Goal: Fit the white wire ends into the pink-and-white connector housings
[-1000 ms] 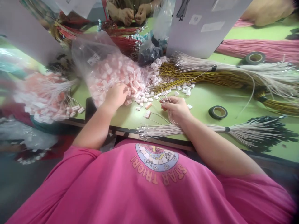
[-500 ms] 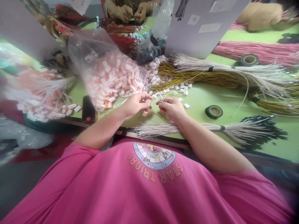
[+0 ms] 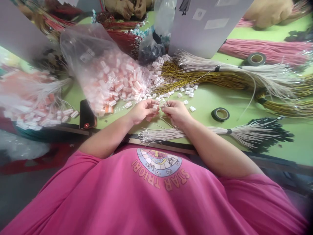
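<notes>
Green tabletop lay crowded with wire bundles and loose plastic parts. At its near edge the two hands met, fingertips almost touching. The left hand was pinched shut on a small pale connector, thumb and forefinger closed round it. The right hand was curled closed on a few thin wires, their ends pointing at the connector. Just below the hands lay a white wire bundle. A clear bag of pink-and-white parts sat beside the left hand. A tape roll lay to the right, a phone to the left. Another person's hands were at the far side.
</notes>
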### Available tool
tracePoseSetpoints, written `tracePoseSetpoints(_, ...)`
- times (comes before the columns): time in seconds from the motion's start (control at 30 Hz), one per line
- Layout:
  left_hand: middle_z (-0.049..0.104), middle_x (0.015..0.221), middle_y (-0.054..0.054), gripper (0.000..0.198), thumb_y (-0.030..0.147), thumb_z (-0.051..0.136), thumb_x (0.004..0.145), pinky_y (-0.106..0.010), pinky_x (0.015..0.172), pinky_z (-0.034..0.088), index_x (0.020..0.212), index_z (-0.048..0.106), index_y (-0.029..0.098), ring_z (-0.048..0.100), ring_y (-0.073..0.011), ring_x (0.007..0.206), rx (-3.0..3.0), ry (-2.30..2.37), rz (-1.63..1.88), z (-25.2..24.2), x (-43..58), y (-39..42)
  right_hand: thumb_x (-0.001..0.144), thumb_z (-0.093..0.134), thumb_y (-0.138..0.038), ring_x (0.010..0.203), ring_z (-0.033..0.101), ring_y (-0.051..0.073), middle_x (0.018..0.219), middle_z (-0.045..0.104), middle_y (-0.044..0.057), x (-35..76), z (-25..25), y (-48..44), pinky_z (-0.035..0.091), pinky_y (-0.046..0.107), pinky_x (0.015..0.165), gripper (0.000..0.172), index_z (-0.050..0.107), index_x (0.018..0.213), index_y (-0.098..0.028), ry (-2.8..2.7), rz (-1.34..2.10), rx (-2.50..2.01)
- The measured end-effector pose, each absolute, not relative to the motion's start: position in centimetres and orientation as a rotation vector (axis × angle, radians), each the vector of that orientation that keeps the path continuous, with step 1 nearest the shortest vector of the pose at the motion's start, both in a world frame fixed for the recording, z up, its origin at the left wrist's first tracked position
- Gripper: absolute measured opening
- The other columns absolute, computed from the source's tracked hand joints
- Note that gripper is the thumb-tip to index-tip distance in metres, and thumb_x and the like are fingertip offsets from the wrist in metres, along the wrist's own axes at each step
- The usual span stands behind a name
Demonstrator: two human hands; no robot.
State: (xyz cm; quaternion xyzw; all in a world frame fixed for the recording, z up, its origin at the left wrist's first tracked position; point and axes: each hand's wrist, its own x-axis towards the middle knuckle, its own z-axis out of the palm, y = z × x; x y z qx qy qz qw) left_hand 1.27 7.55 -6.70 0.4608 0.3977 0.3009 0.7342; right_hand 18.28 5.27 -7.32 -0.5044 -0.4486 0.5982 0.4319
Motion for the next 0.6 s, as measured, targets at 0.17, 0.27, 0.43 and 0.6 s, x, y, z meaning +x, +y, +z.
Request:
tracePoseSetpoints(0.17, 0.063, 0.072, -0.003, 0.024, 0.015, 0.068, 0.081, -0.019, 0.042, 0.038, 0.101, 0.055, 0.013, 0.058, -0.0089, 0.051, 1.053, 0.889, 0.601, -6.95, 1.06, 7.6, 0.06, 0.057, -0.014, 0.041, 0.03, 0.004, 0.043, 0.039, -0.008, 18.14, -6.68, 5.03, 0.021, 0.023, 0.042, 0.012, 0.048, 0.054, -0.017, -1.085, 1.484, -1.255)
tracePoseSetpoints(0.27, 0.063, 0.073, -0.003, 0.023, 0.016, 0.068, 0.081, -0.018, 0.044, 0.039, 0.101, 0.056, 0.013, 0.059, -0.0086, 0.053, 1.076, 0.895, 0.578, -6.79, 1.07, 7.5, 0.061, 0.057, -0.015, 0.042, 0.03, 0.004, 0.044, 0.039, -0.007, 18.19, -6.8, 5.06, 0.018, 0.023, 0.042, 0.012, 0.047, 0.053, -0.017, -1.108, 1.44, -1.309)
tracePoseSetpoints(0.43, 0.062, 0.072, -0.003, 0.018, 0.011, 0.063, 0.082, -0.018, 0.045, 0.041, 0.099, 0.058, 0.012, 0.059, -0.0086, 0.054, 1.111, 0.984, 0.589, -6.23, 1.34, 7.19, 0.064, 0.059, -0.018, 0.045, 0.03, 0.004, 0.047, 0.038, -0.007, 18.28, -7.36, 5.18, 0.02, 0.023, 0.044, 0.015, 0.047, 0.055, -0.017, -1.216, 1.373, -1.373)
tracePoseSetpoints(0.6, 0.064, 0.073, -0.001, 0.019, 0.012, 0.064, 0.081, -0.018, 0.047, 0.046, 0.1, 0.062, 0.014, 0.056, -0.0065, 0.052, 1.299, 1.104, 0.589, -6.27, 1.44, 6.83, 0.066, 0.061, -0.02, 0.046, 0.034, 0.005, 0.05, 0.044, -0.005, 18.26, -7.4, 5.12, 0.024, 0.023, 0.045, 0.009, 0.055, 0.062, -0.015, -1.209, 1.466, -1.345)
